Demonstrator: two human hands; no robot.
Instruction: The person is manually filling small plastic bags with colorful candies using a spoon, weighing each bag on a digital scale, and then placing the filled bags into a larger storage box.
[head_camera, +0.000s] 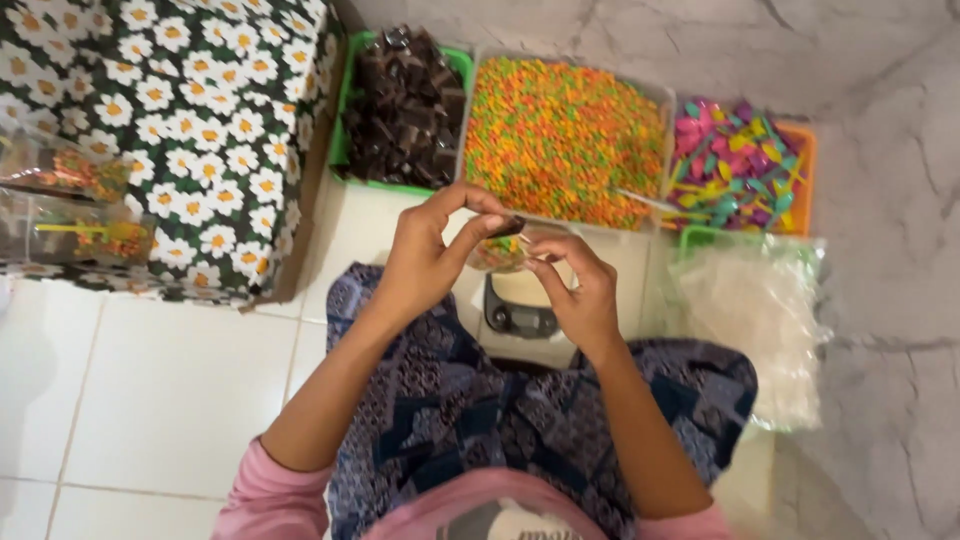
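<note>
Dark chocolate piece (510, 226) sits pinched in the left hand (425, 262) at centre frame, above a small clear cup (500, 252) (sprinkles inside) which the right hand (585, 292) grips, over a scale (518, 315).

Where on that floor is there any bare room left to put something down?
The white tiles at lower left, bordered by the daisy-print box and the person's lap, are bare. The marble floor right of the spoon tray and plastic bag is free too. Around both hands, the scale and trays crowd together.
</note>
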